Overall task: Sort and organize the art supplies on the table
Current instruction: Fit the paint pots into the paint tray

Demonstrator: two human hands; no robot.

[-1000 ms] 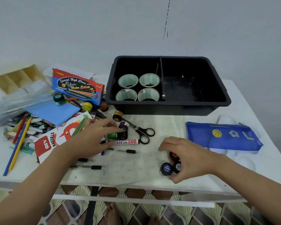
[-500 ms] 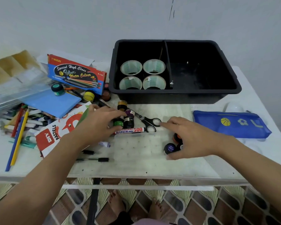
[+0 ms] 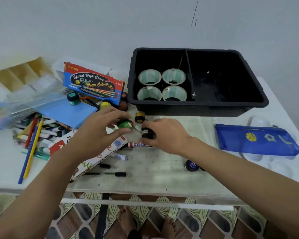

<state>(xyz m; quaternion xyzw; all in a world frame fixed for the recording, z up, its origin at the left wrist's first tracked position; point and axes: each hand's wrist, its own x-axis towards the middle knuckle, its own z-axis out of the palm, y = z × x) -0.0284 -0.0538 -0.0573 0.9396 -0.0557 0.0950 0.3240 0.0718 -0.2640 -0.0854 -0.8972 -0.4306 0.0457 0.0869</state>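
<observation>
My left hand (image 3: 100, 133) grips a green-capped paint jar (image 3: 125, 124) at the table's middle. Just to its right, my right hand (image 3: 167, 135) holds a dark paint jar (image 3: 147, 133) with a white label. A yellow-capped jar (image 3: 139, 117) stands behind them, near the black bin (image 3: 248, 104). A whiteboard marker (image 3: 136, 144) lies under my hands. A dark blue-capped jar (image 3: 192, 165) sits alone near the front edge, partly behind my right forearm. Four tape rolls (image 3: 161, 85) fill the bin's left compartment.
A watercolour box (image 3: 93, 83), blue pad (image 3: 72, 112), more paint jars (image 3: 73, 98) and a heap of pencils and crayons (image 3: 33, 133) crowd the left side. An oil pastels box (image 3: 97, 157) and pens (image 3: 107, 173) lie in front. A blue pouch (image 3: 255, 140) rests on a white palette at right.
My right hand left the jars near the front edge and moved left onto the dark jar. My left hand lifted the green-capped jar. The scissors are now hidden.
</observation>
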